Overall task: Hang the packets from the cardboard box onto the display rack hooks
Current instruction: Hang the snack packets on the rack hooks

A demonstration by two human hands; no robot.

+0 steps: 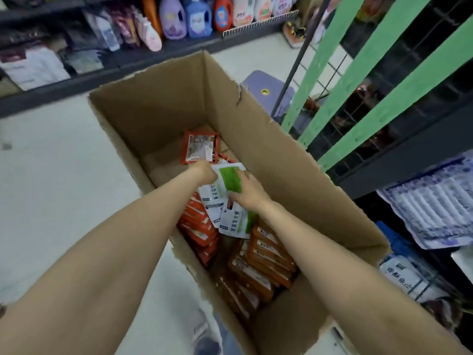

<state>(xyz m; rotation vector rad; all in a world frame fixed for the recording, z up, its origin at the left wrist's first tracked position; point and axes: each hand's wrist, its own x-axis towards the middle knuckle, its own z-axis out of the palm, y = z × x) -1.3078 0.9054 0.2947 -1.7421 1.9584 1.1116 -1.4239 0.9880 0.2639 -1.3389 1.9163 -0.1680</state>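
Note:
An open cardboard box [294,160] stands on the floor below me. Both my arms reach into it. My right hand [252,192] grips a white packet with a green panel [230,179] by its lower edge. My left hand [203,170] pinches the same packet's left edge. More white-and-green packets [231,220] lie under it. Rows of orange packets [263,260] fill the near half of the box, and one orange packet [199,148] lies flat at the far end. The display rack [363,80], with green strips over dark wire mesh, rises to the right.
A purple stool [268,90] stands beyond the box by the rack. Shelves of detergent bottles [197,19] line the far side of the aisle. Packaged goods [432,203] sit on low shelves at the right. My shoe [207,347] shows beside the box.

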